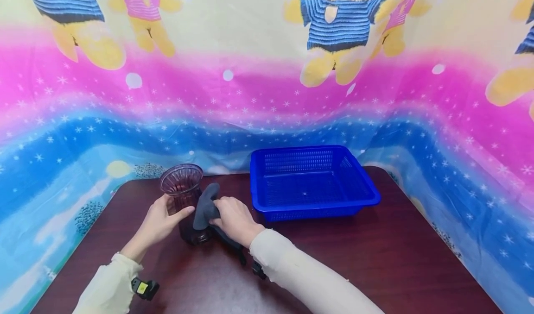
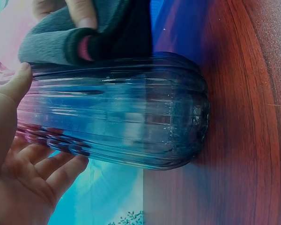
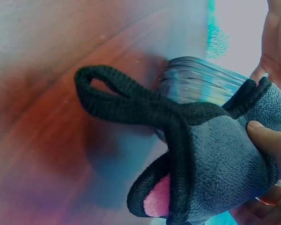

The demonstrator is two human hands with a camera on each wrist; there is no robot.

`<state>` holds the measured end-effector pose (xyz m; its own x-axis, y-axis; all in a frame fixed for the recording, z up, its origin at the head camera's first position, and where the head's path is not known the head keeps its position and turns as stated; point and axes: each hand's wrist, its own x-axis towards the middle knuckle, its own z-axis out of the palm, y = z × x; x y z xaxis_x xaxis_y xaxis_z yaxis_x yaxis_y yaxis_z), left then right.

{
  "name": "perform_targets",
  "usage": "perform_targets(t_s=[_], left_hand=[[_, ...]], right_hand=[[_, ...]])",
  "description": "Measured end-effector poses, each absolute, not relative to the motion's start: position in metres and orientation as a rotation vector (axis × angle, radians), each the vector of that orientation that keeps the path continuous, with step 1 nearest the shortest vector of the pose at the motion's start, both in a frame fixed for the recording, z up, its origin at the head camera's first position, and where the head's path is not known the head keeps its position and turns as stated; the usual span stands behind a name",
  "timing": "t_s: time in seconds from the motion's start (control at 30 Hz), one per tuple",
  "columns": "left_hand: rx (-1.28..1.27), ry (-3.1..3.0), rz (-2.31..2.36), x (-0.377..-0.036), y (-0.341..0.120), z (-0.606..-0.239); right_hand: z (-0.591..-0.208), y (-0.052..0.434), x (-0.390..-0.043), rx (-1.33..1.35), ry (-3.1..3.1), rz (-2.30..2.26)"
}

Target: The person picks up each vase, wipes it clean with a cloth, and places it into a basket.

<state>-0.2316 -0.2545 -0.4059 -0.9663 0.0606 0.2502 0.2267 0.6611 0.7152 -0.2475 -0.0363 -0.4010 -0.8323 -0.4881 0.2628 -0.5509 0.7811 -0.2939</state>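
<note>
A ribbed, translucent purplish glass vase [image 1: 181, 178] with a flared rim stands on the table, tilted slightly. My left hand [image 1: 157, 221] grips its side, thumb on the near side and fingers round the back, as the left wrist view also shows on the ribbed glass [image 2: 117, 112]. In my right hand [image 1: 237, 219] is a folded grey cleaning cloth [image 1: 205, 211], pinched and pressed against the vase's right side. The right wrist view shows the cloth's black trim, hanging loop [image 3: 103, 101] and pink underside [image 3: 158, 199].
A blue plastic basket [image 1: 314, 208] with perforated walls stands at the back right of the dark reddish-brown table [image 1: 333, 263]. Behind the table hangs a patterned curtain [image 1: 250, 96] with cartoon bears. Small black devices [image 1: 145, 288] are strapped on both wrists.
</note>
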Motion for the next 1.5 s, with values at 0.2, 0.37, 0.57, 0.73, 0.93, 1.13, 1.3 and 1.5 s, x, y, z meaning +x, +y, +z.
perform_targets(t_s=[0.2,0.37,0.57,0.73,0.93,1.13,1.3,1.5], left_hand=[[-0.255,-2.650,-1.210,-0.232,-0.255,-0.407],[-0.259,-2.641,-1.207,-0.232,-0.255,-0.408],[-0.261,-2.635,-1.210,-0.234,-0.255,-0.408],[-0.258,-2.633,-1.209,-0.234,-0.255,-0.408],[-0.263,-2.619,-1.213,-0.235,-0.255,-0.409],[-0.270,-2.614,-1.221,-0.235,-0.255,-0.410],[-0.266,-2.620,-1.210,-0.235,-0.255,-0.411],[-0.260,-2.623,-1.200,-0.235,-0.256,-0.410]], right_hand=[[-0.417,-0.034,-0.248,0.817,-2.818,0.506],[-0.427,-0.033,-0.247,0.826,-2.830,0.479],[-0.436,-0.032,-0.248,0.828,-2.853,0.472],[-0.440,-0.031,-0.249,0.828,-2.853,0.463],[-0.449,-0.031,-0.249,0.824,-2.874,0.429],[-0.455,-0.030,-0.250,0.827,-2.894,0.431],[-0.456,-0.029,-0.251,0.836,-2.913,0.439],[-0.456,-0.029,-0.252,0.833,-2.919,0.442]])
